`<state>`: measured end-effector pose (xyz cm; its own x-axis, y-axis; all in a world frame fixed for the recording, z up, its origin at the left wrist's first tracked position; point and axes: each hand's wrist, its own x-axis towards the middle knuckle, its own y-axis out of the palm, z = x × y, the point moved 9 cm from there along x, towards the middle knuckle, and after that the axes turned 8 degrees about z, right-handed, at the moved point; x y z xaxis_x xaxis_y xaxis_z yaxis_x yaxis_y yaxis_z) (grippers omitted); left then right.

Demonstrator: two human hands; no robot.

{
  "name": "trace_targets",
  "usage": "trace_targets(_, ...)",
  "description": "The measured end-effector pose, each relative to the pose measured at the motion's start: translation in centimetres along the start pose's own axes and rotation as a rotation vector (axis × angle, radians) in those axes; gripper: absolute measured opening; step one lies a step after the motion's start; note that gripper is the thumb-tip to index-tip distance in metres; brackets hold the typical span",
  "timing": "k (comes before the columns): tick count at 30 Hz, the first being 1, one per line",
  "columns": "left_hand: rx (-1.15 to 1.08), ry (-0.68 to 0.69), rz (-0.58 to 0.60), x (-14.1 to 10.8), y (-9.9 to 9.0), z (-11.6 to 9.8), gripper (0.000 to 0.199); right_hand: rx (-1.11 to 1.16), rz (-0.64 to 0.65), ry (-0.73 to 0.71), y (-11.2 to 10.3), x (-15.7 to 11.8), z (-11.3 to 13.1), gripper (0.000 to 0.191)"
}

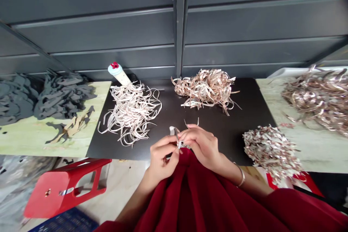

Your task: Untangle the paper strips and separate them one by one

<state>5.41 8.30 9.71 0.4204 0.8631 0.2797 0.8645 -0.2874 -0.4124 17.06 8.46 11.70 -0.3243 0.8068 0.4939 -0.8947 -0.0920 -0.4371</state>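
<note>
Close to my body, at the front edge of the black board, both hands meet over a small light strip (173, 130). My left hand (163, 157) is closed, its thumb and fingers pinching the strip. From the other side my right hand (202, 146) pinches the same work; a thin strip end sticks up beyond its fingers. The exact hold is partly hidden by the fingers. Ahead on the left lies a loose pile of whitish strips (133, 112). Ahead on the right is a tangled pile of shiny rose-gold strips (208, 88).
A pale cup with a red-topped lid (119, 73) stands behind the whitish pile. Dark grey cut pieces (61, 94) lie far left. A bundle of short pieces (272, 150) overhangs the right front edge, near more metallic strips (320, 98). A red stool (65, 185) is below left.
</note>
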Motion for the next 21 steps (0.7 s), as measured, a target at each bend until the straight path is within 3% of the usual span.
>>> trace_targets(3,-0.287,-0.268,0.083,0.0,1.4,3.1,0.015,-0.136,0.046,-0.150,0.9,-0.4,0.8,0.017)
trace_targets(5,-0.463,-0.413,0.105,-0.4,2.3,4.6,0.030,-0.185,0.082,-0.185,1.6,-0.8,0.8,0.017)
trace_targets(7,-0.480,-0.488,0.123,-0.6,2.7,5.3,0.036,-0.179,0.088,-0.160,1.8,-0.9,0.4,0.018)
trace_targets(10,-0.200,-0.473,0.154,-0.4,2.1,5.3,0.029,-0.070,0.025,0.000,1.1,-0.8,-1.1,0.016)
trace_targets(14,0.043,-0.365,0.170,0.0,1.5,4.7,0.033,0.203,-0.054,0.384,0.6,-0.9,-4.8,0.016)
trace_targets(16,-0.055,-0.391,0.174,-0.1,1.7,5.2,0.033,0.343,-0.019,0.428,1.0,-1.0,-5.5,0.020)
trace_targets(19,-0.389,-0.497,0.174,-0.6,2.7,6.4,0.036,0.512,0.089,0.313,1.6,-0.9,-5.1,0.038)
trace_targets(21,-0.583,-0.559,0.164,-1.1,3.3,7.0,0.042,0.503,0.110,0.229,1.4,-1.1,-4.8,0.041)
